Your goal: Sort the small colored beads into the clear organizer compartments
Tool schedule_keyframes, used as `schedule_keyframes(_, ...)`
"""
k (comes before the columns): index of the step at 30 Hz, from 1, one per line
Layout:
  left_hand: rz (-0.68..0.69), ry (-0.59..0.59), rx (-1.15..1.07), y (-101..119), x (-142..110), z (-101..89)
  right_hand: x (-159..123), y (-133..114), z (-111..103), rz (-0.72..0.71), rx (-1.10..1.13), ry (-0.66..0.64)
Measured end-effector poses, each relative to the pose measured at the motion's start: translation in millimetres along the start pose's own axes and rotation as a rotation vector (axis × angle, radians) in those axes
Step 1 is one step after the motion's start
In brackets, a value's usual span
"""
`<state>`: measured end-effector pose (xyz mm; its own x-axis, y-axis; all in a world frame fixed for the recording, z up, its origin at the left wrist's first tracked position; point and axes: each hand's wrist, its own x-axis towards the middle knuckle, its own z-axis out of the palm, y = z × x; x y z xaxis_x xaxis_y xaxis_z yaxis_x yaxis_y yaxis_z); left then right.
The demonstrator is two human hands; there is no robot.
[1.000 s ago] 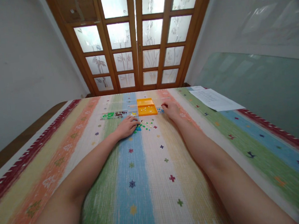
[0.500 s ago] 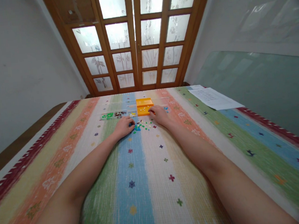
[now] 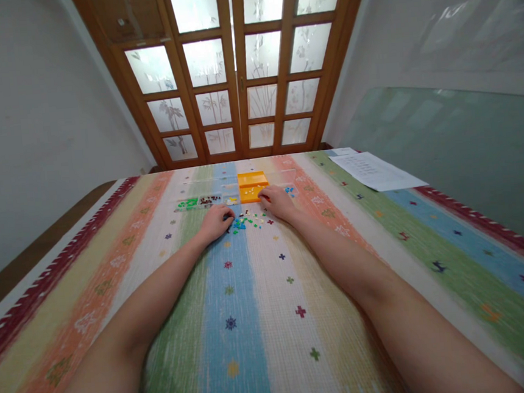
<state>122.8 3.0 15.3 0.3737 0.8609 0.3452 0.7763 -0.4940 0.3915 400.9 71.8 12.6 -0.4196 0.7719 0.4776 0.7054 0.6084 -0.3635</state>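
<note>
My left hand (image 3: 217,222) rests on the tablecloth at the left edge of a loose pile of small colored pieces (image 3: 247,220), green, blue, white and dark. Its fingers are curled together; whatever they hold is too small to make out. At the right front of an orange box (image 3: 252,179), my right hand (image 3: 279,202) has its fingertips pinched over the tray part, where white pieces (image 3: 250,191) lie. Any piece between those fingertips is hidden. Left of the box, clear compartments hold green pieces (image 3: 188,202), dark brown pieces (image 3: 210,200) and yellow ones (image 3: 232,200).
Blue pieces (image 3: 289,190) sit in a clear compartment right of my right hand. Printed paper sheets (image 3: 374,171) lie at the far right of the striped tablecloth (image 3: 252,344). A glass panel (image 3: 459,142) leans by the right wall; wooden doors (image 3: 243,143) stand behind the table.
The whole view has shifted slightly. Both hands keep nearly the same places, the left by the pile and the right at the orange box.
</note>
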Motion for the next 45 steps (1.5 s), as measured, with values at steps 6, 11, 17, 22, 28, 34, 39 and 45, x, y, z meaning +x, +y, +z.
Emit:
schedule_keyframes(6,-0.04,0.04,-0.058,-1,1,0.2,-1,1,2,-0.012,-0.011,-0.003)
schedule_keyframes(11,-0.041,0.045,-0.09,3,0,-2.1,-1,3,4,-0.03,0.003,-0.005)
schedule_keyframes(17,-0.032,0.029,-0.112,3,0,-1.7,0,-6,4,-0.071,-0.006,-0.04)
schedule_keyframes(22,-0.086,0.099,-0.08,-8,3,-3.1,1,-18,6,-0.148,-0.023,-0.072)
schedule_keyframes(28,-0.095,0.048,-0.105,-29,2,-11.3,1,-22,8,-0.17,-0.018,-0.089)
schedule_keyframes(34,0.032,-0.019,-0.092,-26,2,-7.9,0,-19,10,-0.169,-0.01,-0.099)
schedule_keyframes(39,0.022,-0.014,-0.043,-18,2,-3.6,0,-19,14,-0.181,-0.009,-0.106)
schedule_keyframes(45,-0.052,0.047,-0.069,-16,3,-3.3,0,-19,14,-0.179,-0.016,-0.105)
